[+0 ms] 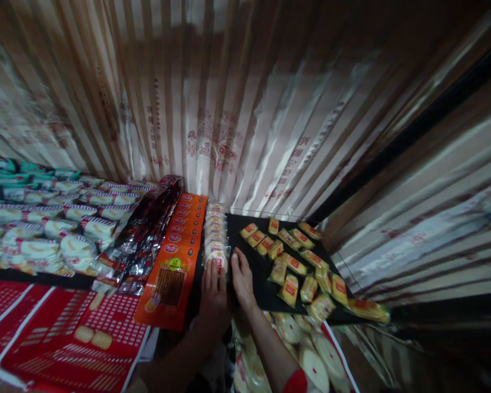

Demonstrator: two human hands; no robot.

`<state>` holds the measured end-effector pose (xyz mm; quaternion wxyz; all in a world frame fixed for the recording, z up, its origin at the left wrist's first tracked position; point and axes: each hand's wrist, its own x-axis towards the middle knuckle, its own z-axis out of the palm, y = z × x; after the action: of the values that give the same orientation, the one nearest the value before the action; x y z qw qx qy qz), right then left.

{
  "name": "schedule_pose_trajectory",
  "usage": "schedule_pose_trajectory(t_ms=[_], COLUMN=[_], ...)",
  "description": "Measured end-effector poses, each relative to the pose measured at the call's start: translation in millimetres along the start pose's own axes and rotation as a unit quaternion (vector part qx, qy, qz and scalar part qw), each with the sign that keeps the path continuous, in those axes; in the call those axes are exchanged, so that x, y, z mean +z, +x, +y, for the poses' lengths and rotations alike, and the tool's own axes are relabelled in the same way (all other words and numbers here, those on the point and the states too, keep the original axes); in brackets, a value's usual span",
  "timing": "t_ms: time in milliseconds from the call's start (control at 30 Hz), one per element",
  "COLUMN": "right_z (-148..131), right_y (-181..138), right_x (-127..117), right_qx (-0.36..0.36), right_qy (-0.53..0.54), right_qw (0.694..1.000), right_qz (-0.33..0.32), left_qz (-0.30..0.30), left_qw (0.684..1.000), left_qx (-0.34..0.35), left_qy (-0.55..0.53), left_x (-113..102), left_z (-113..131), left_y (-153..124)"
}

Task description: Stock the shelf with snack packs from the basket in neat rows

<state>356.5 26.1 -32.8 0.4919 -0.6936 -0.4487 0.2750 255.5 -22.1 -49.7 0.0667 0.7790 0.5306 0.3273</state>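
Note:
A narrow row of clear-wrapped round white pastries (pixel 216 236) stands on the black shelf, one behind another. My left hand (pixel 213 289) lies with outstretched fingers against the front pastry pack. To the right of that row is my right hand (pixel 242 278), its fingers extended and pointing away from me; it appears to touch or nearly touch the row's side. Orange snack packets (pixel 175 256) overlap in a line just left of the pastries. Small yellow-wrapped cakes (pixel 290 289) lie scattered to the right of my right hand.
Dark red packets (pixel 157 218) and rows of white packs (pixel 77 251) fill the left of the shelf. Below are a red basket (pixel 36 349) with a few biscuits and another container of large round pastries (pixel 315 355). A pleated curtain (pixel 213 109) hangs behind.

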Motion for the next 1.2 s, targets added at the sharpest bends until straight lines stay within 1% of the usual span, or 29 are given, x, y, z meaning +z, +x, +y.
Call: schedule_pose_trajectory(t_ms=[67, 167, 300, 433, 500, 600, 733, 833, 933, 1033, 1200], right_z=[1.8, 4.8, 4.4, 1.0, -0.3, -2.0, -3.3, -3.9, -6.3, -10.6, -14.5], right_y=[6.2, 11.5, 8.7, 8.6, 15.3, 33.6, 55.7, 60.6, 62.1, 69.9, 93.1], right_x=[5.9, 18.3, 31.3, 33.9, 33.1, 32.9, 39.0, 44.3, 45.8, 46.6, 55.6], right_qx=[0.011, 0.015, 0.006, 0.009, 0.015, 0.023, 0.015, 0.002, 0.017, 0.035, 0.037], right_qy=[0.035, 0.050, 0.058, 0.065, 0.058, 0.054, 0.090, 0.124, 0.138, 0.156, 0.196], right_qw=[0.999, 0.998, 0.998, 0.997, 0.998, 0.998, 0.995, 0.991, 0.988, 0.985, 0.978], right_qz=[-0.007, -0.019, -0.035, -0.042, -0.033, -0.023, -0.028, -0.051, -0.067, -0.066, -0.061], left_qz=[0.000, -0.009, -0.021, -0.018, -0.018, -0.014, -0.004, 0.011, 0.023, 0.024, 0.035], left_qw=[1.000, 1.000, 1.000, 1.000, 1.000, 1.000, 1.000, 0.999, 0.998, 0.997, 0.995], left_qx=[-0.008, -0.014, -0.012, -0.007, -0.004, 0.001, -0.007, -0.016, -0.022, -0.026, -0.016], left_qy=[0.011, 0.016, 0.015, 0.020, 0.020, 0.018, 0.025, 0.035, 0.047, 0.062, 0.093], left_x=[8.8, 17.3, 15.4, 10.8, 9.7, 7.5, 5.1, 6.5, 8.4, 8.1, 8.4], left_z=[2.4, -0.1, -8.9, -15.4, -16.9, -16.7, -13.5, -11.9, -11.6, -11.9, -14.8], left_y=[-2.7, -1.4, 4.0, 7.8, 8.9, 10.2, 12.8, 15.8, 18.6, 20.1, 20.2])
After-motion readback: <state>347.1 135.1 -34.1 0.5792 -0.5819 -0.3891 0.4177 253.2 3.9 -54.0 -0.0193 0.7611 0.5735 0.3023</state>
